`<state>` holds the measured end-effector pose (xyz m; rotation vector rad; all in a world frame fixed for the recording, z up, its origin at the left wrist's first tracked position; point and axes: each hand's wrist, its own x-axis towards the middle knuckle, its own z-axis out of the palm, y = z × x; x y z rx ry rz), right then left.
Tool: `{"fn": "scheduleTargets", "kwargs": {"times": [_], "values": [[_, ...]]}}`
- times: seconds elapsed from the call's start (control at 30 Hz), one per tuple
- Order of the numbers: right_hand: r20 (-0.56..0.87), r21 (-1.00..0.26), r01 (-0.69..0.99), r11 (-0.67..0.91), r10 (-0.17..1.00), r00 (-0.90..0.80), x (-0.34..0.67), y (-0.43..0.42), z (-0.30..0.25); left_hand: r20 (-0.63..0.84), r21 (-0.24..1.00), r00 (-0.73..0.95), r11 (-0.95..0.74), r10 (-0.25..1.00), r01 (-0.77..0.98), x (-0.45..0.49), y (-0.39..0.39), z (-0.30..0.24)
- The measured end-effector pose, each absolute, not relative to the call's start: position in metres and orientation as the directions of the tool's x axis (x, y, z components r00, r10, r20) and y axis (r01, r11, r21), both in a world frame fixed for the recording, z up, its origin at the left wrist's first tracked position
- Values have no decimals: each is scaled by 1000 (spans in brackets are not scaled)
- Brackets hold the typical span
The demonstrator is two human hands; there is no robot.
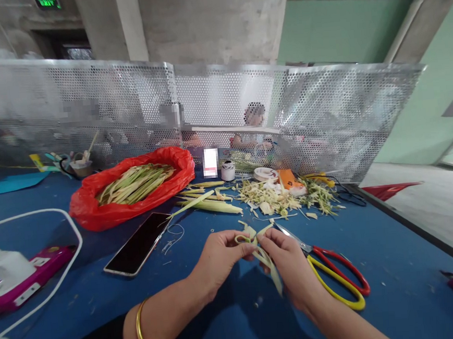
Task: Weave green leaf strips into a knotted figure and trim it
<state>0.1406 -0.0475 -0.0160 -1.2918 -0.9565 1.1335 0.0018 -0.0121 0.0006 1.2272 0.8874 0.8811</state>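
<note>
Both of my hands meet over the blue table, pinching a pale green strip of plant husk (273, 273) that is looped and crossed between the fingertips. My left hand (223, 253) grips the looped side between thumb and forefinger. From the other side my right hand (286, 256) closes on the crossing, and one end of the strip hangs below it. Scissors (332, 271) with one red and one yellow handle lie just right of my right hand. Beyond my hands are several longer husk pieces (217, 205) and a heap of trimmed scraps (270, 195).
A red plastic bag (135, 210) holds many husk strips (135, 182). A phone (138, 244) lies left of my hands, near a purple power strip (34, 273) with a white cable. A small can (227, 170) stands before the perforated metal screen (221, 97); people sit behind it.
</note>
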Motion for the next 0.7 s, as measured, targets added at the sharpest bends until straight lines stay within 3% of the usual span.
{"fn": "scheduleTargets", "kwargs": {"times": [0.23, 0.4, 0.53, 0.63, 0.7], "values": [[-108, -992, -82, -101, 989, 96, 140, -51, -7, -74, 990, 357, 112, 931, -86, -1, -10, 0], [91, -959, 273, 73, 994, 55, 148, -50, -14, -76, 986, 247, 110, 966, -128, -2, -4, -3], [355, -772, 572, 277, 934, 27, 153, -52, -17, -98, 979, 201, 131, 975, -158, -1, -2, -3], [459, -725, 546, 420, 885, -73, 152, -55, -12, -83, 978, 205, 119, 975, -170, 0, -3, -2], [405, -799, 439, 411, 907, -114, 150, -55, -6, -71, 982, 202, 104, 977, -156, 0, -4, -1]]}}
